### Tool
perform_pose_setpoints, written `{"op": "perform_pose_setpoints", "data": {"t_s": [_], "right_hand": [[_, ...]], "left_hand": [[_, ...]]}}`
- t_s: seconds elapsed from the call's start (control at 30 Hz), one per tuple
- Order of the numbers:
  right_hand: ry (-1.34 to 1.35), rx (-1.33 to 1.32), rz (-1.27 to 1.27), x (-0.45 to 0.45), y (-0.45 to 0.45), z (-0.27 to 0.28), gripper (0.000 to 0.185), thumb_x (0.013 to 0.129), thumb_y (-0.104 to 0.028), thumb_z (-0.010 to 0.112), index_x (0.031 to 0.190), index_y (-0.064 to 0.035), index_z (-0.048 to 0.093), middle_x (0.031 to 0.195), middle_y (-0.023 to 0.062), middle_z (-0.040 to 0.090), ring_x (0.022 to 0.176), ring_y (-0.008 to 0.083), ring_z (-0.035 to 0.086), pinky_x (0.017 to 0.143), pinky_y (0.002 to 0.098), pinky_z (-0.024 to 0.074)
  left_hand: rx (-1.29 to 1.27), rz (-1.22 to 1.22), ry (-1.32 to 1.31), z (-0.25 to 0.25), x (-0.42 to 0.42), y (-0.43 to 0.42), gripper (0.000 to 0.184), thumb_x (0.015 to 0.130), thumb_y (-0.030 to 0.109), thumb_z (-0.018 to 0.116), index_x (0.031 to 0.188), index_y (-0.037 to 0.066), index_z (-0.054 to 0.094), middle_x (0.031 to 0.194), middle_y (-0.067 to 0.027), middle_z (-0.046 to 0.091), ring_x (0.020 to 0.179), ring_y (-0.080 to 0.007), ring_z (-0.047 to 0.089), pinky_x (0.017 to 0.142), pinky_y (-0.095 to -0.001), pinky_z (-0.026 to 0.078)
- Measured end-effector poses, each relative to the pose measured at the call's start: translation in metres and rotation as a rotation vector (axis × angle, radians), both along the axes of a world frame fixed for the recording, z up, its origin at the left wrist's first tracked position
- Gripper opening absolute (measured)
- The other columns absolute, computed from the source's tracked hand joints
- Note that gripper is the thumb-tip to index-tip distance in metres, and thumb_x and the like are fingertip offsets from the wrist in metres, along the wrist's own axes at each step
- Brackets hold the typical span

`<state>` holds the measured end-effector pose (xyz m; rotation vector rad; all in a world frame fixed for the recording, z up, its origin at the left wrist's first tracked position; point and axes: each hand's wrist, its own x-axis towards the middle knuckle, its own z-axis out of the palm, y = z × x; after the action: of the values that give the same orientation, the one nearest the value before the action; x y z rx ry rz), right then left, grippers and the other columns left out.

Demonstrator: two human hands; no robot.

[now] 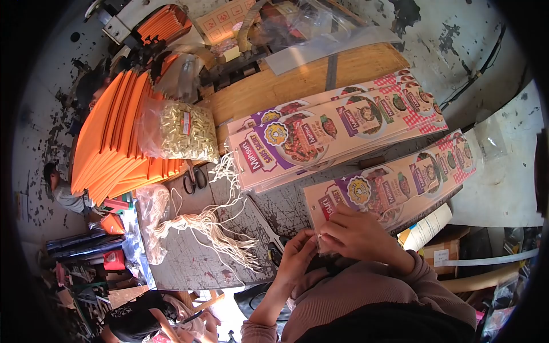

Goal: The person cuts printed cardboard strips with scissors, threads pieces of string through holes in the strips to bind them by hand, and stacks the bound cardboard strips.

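Observation:
A long printed cardboard sheet [394,184] with food pictures lies near me, its lower left corner at my hands. My right hand [360,233] rests over that corner with its fingers pinched together. Close against it, my left hand [298,254] also has its fingertips closed at the sheet's edge. Whatever small piece sits between the fingertips is too small to make out. Behind lies a stack of similar printed sheets [337,128]. A bundle of cream strings [200,228] spreads over the table to the left, with loose strands reaching toward the stack.
Scissors [194,178] lie beside a bag of gold metal pieces [187,131] and stacked orange folders [117,140]. Another dark-handled tool [275,250] is near my left hand. A wooden board [246,94] lies behind the stack. Another person [143,320] sits at lower left.

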<state>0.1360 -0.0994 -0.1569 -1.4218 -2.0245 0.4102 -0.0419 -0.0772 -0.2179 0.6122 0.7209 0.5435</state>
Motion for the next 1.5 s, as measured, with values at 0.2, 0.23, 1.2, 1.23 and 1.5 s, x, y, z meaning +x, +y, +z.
{"op": "perform_pose_setpoints", "data": {"t_s": [0.2,0.23,1.2,1.23,1.5], "right_hand": [[-0.065,-0.017,0.037,0.001,-0.001,0.000,0.015,0.077,-0.021,0.061,0.076,-0.0081,0.053,0.070,0.0040,0.049,0.072,0.0207,0.052,0.050,0.0325,0.0452],[-0.086,-0.024,0.039,0.001,-0.002,0.000,0.016,0.077,-0.022,0.060,0.076,-0.0076,0.052,0.070,0.0044,0.049,0.072,0.0210,0.052,0.050,0.0328,0.0456],[-0.034,-0.096,0.064,0.005,-0.002,-0.005,0.017,0.083,-0.025,0.056,0.080,-0.0078,0.053,0.074,0.0059,0.051,0.073,0.0226,0.055,0.053,0.0347,0.0459],[-0.047,-0.101,0.072,0.005,-0.002,-0.005,0.017,0.083,-0.025,0.055,0.081,-0.0079,0.053,0.074,0.0058,0.051,0.074,0.0227,0.055,0.053,0.0346,0.0461],[-0.087,-0.154,0.073,0.005,-0.003,-0.010,0.016,0.082,-0.023,0.055,0.084,-0.0074,0.055,0.073,0.0070,0.052,0.073,0.0237,0.055,0.052,0.0357,0.0460]], "left_hand": [[0.009,-0.009,-0.006,0.001,0.000,-0.001,0.019,0.093,0.012,0.045,0.106,-0.001,0.050,0.097,-0.0047,0.056,0.090,-0.0096,0.055,0.082,-0.0240,0.044],[0.012,-0.008,-0.006,0.001,0.000,-0.001,0.019,0.093,0.012,0.045,0.106,-0.001,0.050,0.097,-0.0046,0.056,0.090,-0.0095,0.055,0.081,-0.0240,0.044],[0.027,-0.008,0.032,0.001,0.001,-0.003,0.015,0.093,0.010,0.044,0.103,0.000,0.049,0.098,-0.0048,0.056,0.092,-0.0095,0.054,0.083,-0.0241,0.044],[0.032,-0.007,0.032,0.000,0.001,-0.003,0.017,0.093,0.010,0.044,0.105,-0.001,0.049,0.098,-0.0049,0.056,0.092,-0.0095,0.054,0.083,-0.0241,0.044],[0.065,-0.021,0.064,-0.001,0.000,-0.003,0.019,0.092,0.009,0.044,0.108,-0.001,0.049,0.099,-0.0044,0.056,0.091,-0.0091,0.054,0.082,-0.0238,0.044]]}}
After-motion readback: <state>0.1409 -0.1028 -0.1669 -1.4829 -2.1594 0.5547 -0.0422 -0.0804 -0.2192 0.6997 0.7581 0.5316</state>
